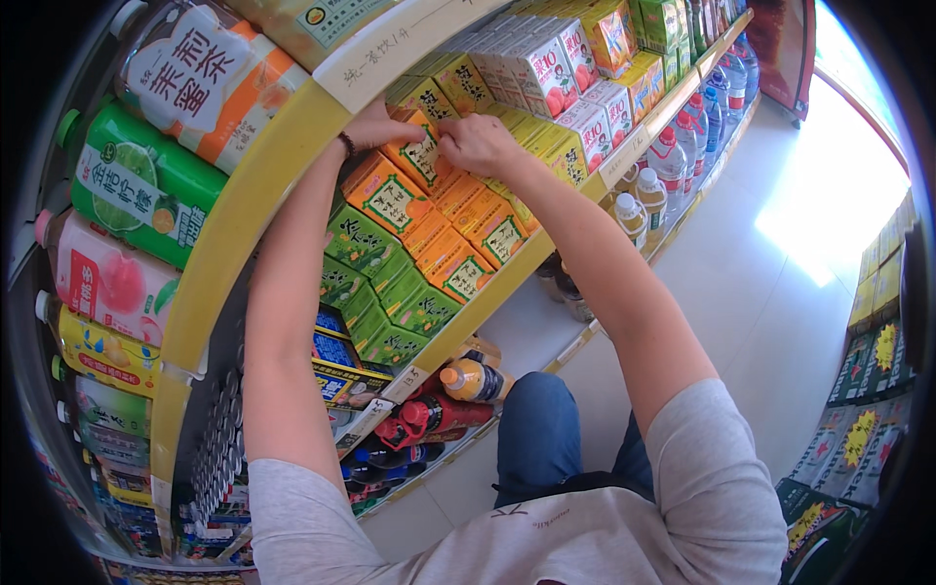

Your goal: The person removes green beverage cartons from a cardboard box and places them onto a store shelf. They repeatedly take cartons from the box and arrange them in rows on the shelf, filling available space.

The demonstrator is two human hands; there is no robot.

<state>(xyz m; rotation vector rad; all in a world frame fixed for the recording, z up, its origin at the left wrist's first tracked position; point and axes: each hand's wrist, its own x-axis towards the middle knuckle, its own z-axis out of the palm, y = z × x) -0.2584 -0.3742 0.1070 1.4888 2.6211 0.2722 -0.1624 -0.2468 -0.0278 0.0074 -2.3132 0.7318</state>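
On a stocked shop shelf, my left hand (375, 129) reaches in under the upper shelf's edge, its thumb lying across the top of an orange drink carton (418, 159). My right hand (477, 146) has its fingers curled against the right end of that same carton. More orange cartons (387, 193) stand in front of it, some of them lower in stepped rows. Green drink cartons (362, 240) are stacked on the near side. Beyond my hands are yellow drink cartons (462, 82). The left fingers are mostly hidden behind the carton and shelf edge.
The yellow-edged upper shelf (241, 183) curves close by my left forearm, holding large drink bottles (150, 183). White juice cartons (545, 69) stand farther along. Below are water bottles (669, 157) and red bottles (439, 413). Stacked drink cases (841, 439) line the aisle's right side.
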